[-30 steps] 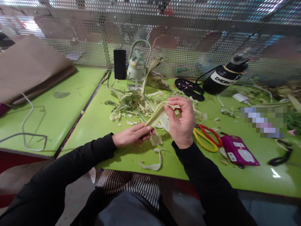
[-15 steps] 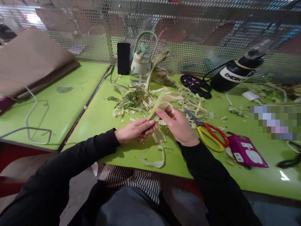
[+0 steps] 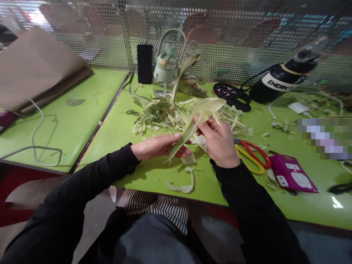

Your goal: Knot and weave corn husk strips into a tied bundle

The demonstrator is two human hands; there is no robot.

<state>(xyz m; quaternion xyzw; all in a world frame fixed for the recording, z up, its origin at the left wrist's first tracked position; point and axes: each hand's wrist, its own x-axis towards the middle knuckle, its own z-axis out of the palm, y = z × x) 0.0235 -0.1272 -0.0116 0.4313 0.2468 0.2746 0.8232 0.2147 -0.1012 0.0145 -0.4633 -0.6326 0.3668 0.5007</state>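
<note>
A long pale green corn husk leaf (image 3: 202, 112) is held over the green table (image 3: 121, 124). My right hand (image 3: 218, 141) pinches it near its wide upper end, fingers closed on it. My left hand (image 3: 159, 145) lies low by the leaf's narrow lower tip, fingers stretched forward under it and thumb along it, touching the leaf. A pile of husk trimmings (image 3: 162, 115) lies just behind both hands. A curled husk strip (image 3: 183, 185) lies on the table near the front edge.
Red and yellow scissors (image 3: 251, 156) and a magenta power strip (image 3: 291, 174) lie right of my right hand. A green water jug (image 3: 167, 66), a black phone (image 3: 144, 64) and a black bottle (image 3: 283, 79) stand at the back by a perforated metal screen. Brown paper (image 3: 35, 73) and a cable (image 3: 35, 146) lie left.
My right hand slid up along the leaf and drew it out flatter and longer. My left hand stayed at the lower tip and its fingers loosened.
</note>
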